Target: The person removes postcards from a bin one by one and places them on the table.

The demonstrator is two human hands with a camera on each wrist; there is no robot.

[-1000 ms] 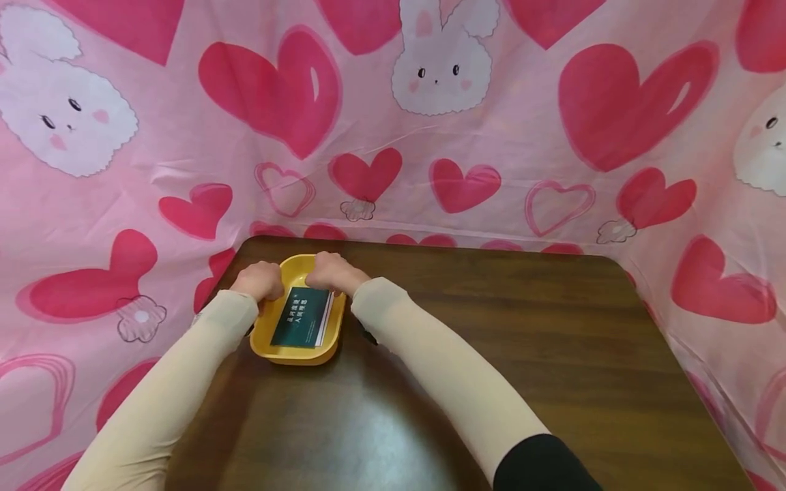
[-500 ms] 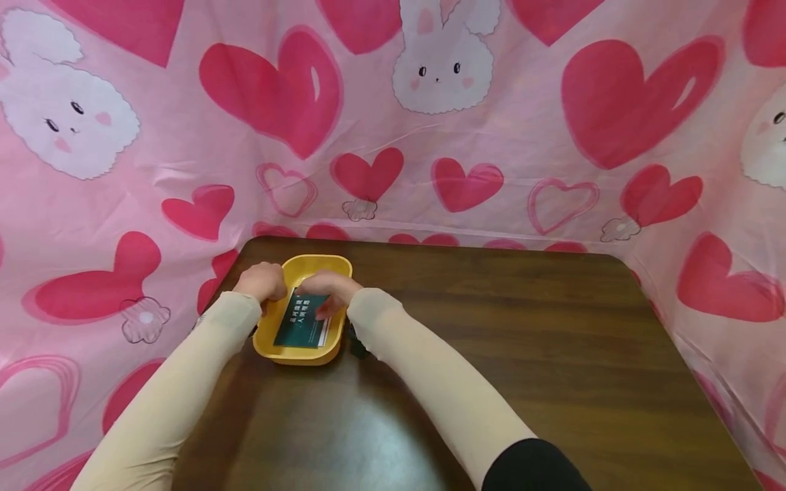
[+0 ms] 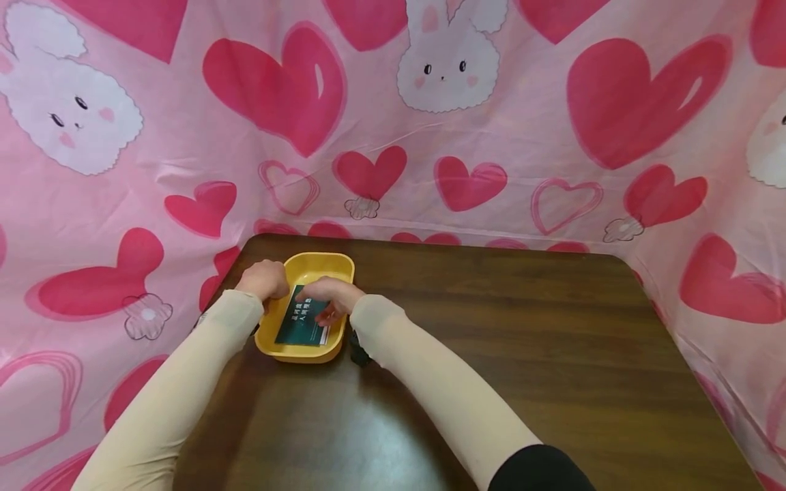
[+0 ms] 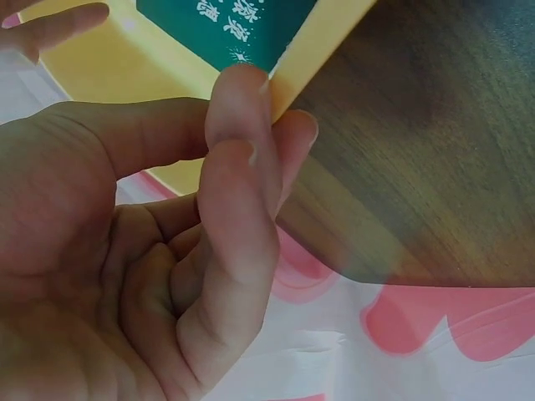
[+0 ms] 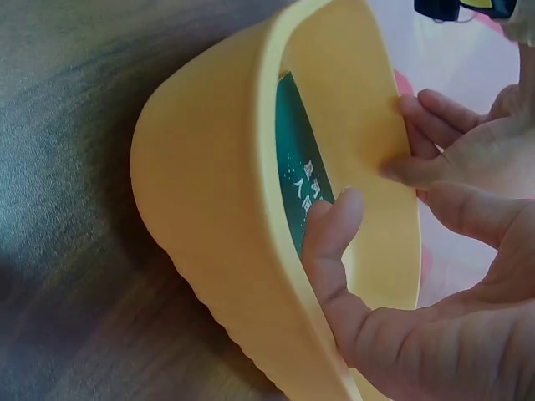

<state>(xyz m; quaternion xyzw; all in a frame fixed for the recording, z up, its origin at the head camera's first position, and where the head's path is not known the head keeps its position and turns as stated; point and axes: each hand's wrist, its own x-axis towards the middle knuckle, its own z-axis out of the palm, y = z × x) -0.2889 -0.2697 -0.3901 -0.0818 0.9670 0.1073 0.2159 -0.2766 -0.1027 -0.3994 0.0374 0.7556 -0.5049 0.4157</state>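
Observation:
A yellow tray [image 3: 319, 263] sits near the far left corner of the dark wooden table [image 3: 503, 341]. A dark green booklet [image 3: 296, 327] with white lettering lies inside it. My left hand [image 3: 265, 278] pinches the tray's left rim [image 4: 322, 42] between thumb and fingers. My right hand [image 3: 328, 300] reaches into the tray, its fingers curled down over the booklet's cover. In the right wrist view the thumb [image 5: 333, 238] lies along the green booklet [image 5: 294, 180], just inside the tray's near wall [image 5: 209, 217].
Pink cloth [image 3: 430, 136] printed with hearts and rabbits hangs close behind and on both sides of the table. The tray stands near the table's left edge. A small black device [image 3: 358, 353] sits under my right wrist.
My right hand has drawn back from the tray's far rim and come down onto the booklet. My left hand has stayed on the left rim.

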